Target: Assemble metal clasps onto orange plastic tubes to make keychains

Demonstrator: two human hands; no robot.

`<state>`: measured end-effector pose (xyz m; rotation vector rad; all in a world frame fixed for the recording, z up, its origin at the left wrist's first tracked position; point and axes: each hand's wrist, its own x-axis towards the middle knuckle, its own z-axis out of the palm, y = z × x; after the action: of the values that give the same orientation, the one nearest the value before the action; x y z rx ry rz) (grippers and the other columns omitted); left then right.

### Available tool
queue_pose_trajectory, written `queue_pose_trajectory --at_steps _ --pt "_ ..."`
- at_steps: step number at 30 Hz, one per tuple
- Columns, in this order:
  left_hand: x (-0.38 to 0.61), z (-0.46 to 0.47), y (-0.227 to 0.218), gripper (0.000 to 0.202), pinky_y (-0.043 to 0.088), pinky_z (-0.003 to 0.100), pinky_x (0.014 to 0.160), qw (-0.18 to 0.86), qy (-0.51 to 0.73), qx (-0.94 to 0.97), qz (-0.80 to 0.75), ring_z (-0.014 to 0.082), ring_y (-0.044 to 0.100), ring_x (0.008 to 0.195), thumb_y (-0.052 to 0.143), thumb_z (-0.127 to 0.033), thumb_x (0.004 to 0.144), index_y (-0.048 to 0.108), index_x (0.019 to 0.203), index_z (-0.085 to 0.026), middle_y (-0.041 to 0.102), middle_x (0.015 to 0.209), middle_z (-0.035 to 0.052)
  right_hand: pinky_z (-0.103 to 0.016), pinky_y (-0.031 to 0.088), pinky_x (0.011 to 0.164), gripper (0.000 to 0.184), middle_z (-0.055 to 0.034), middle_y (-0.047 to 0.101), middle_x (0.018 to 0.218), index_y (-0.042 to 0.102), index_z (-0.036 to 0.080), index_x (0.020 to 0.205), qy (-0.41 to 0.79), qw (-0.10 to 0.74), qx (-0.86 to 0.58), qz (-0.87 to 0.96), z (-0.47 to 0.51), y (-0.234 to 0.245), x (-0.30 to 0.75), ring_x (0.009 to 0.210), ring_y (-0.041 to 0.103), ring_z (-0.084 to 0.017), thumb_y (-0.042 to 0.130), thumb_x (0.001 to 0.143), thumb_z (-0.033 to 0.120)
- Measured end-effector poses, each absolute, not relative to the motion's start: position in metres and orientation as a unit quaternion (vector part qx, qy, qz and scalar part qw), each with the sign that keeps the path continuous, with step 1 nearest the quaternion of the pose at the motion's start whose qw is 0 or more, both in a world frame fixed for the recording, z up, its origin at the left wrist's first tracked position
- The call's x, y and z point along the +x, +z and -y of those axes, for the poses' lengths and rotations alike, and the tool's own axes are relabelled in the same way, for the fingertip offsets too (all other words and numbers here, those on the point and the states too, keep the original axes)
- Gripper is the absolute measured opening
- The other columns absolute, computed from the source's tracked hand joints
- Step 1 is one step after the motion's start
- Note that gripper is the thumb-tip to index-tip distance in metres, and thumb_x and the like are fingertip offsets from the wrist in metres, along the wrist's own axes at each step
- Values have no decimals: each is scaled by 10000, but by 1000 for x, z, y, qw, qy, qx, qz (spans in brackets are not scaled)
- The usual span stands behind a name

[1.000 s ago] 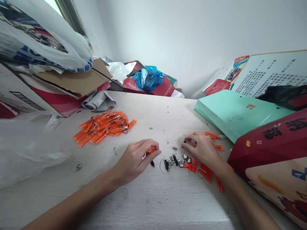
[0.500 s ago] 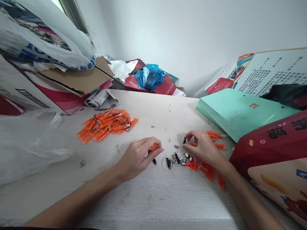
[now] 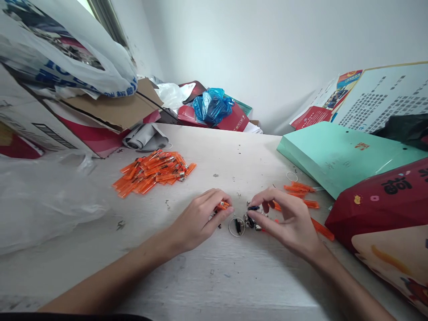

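Note:
My left hand (image 3: 205, 216) is closed around an orange lighter (image 3: 222, 205), whose top shows between thumb and forefinger. Between the thumb and fingertips of my right hand (image 3: 287, 218) is a small black part (image 3: 253, 208), pinched just above the loose pieces. Below the fingertips lie small metal caps and black parts, some partly covered by the right hand. A pale ring (image 3: 236, 227) lies around a black piece (image 3: 238, 226) between the hands. Right of my right hand are several orange lighter bodies (image 3: 323, 229).
A heap of orange lighters (image 3: 154, 171) lies at the left. Beside it are a clear plastic bag (image 3: 50, 200) and a carton (image 3: 67, 129). A mint-green bag (image 3: 341, 156) and a red bag (image 3: 377, 191) line the right side. A blue plastic bag (image 3: 214, 106) sits at the back.
My right hand has moved slightly left and closer to my left hand, with the black part now lying flatter in its fingertips. The left hand still holds the lighter.

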<state>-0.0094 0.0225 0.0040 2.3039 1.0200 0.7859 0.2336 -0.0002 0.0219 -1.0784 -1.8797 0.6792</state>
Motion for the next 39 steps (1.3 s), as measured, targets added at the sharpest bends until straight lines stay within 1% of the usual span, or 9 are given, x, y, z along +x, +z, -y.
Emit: queue_pose_trajectory --at_steps 4,7,12,16,22,28,31,34,39 --pt "-5 -16 7 196 449 302 832 312 246 837 -377 177 584 956 409 -348 1087 543 1065 -207 616 1057 37 -279 515 666 134 9 758 894 719 238 1012 287 474 -384 738 15 22 221 707 631 -128 775 890 237" --pt "-5 -15 7 204 440 299 851 332 241 839 -357 170 569 965 374 -335 1096 533 1089 -208 591 1068 34 -260 531 673 152 22 771 877 733 230 1029 266 487 -378 741 17 19 217 695 654 -111 782 887 205" --pt "-5 -18 2 180 432 281 811 315 251 850 -340 153 559 892 382 -281 1090 532 1039 -194 575 989 21 -253 546 720 192 22 782 946 737 224 1081 246 487 -367 753 17 17 216 742 678 -100 769 899 170" --pt "-6 -18 0 191 433 272 763 299 261 860 -321 145 552 822 392 -275 1088 547 1026 -182 576 938 16 -266 547 725 191 4 757 948 735 213 1075 247 502 -352 750 17 18 216 796 667 -112 760 901 138" --pt "-7 -17 0 202 437 264 732 257 274 880 -289 146 550 795 396 -268 1088 569 1049 -169 585 923 24 -254 554 729 208 17 761 901 739 216 1098 252 499 -348 752 16 16 215 785 663 -100 753 907 134" --pt "-6 -18 -1 167 425 249 706 227 283 887 -285 129 541 755 412 -256 1088 544 1021 -180 569 878 -2 -247 568 746 201 -8 767 938 763 200 1096 255 493 -346 756 15 15 214 831 696 -107 741 912 122" --pt "-6 -18 -3 180 419 247 694 221 282 889 -285 124 529 744 411 -266 1090 520 972 -185 552 857 -11 -251 568 705 203 -34 744 953 776 193 1108 248 490 -353 757 15 16 215 828 694 -119 736 918 135" --pt "-7 -19 -4 206 407 250 671 220 278 890 -287 121 504 715 406 -280 1092 501 934 -188 531 827 -20 -260 555 656 200 -44 721 917 784 183 1110 234 489 -358 760 14 14 215 792 679 -125 731 922 137" --pt "-7 -18 -5 235 399 258 648 233 265 887 -297 122 483 684 393 -305 1094 491 913 -191 523 810 -20 -273 550 648 216 -51 712 906 784 177 1127 226 489 -356 764 14 12 215 788 669 -133 724 925 130"
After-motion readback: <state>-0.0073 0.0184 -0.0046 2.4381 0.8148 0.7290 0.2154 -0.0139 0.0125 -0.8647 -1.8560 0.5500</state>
